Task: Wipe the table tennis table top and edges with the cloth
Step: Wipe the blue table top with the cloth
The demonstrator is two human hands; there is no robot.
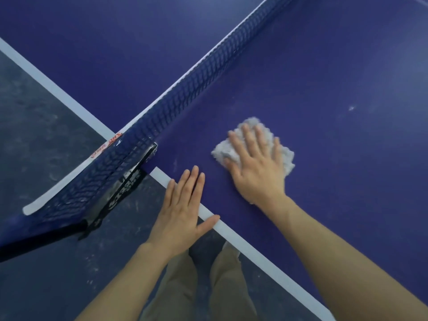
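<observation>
Pressing the cloth (254, 144) flat under my right hand (257, 167) near the net (185, 98), fingers spread; sweeping closer risks snagging it.

1. Both forearms are bare from the frame edge down to the wrists; no sleeve shows
2. The left hand (183, 214) and right hand (257, 167) are bare, with short, plain nails
3. The person wears loose khaki-beige trousers (176, 288), with soft folds running down both legs
4. The feet are not visible
</observation>
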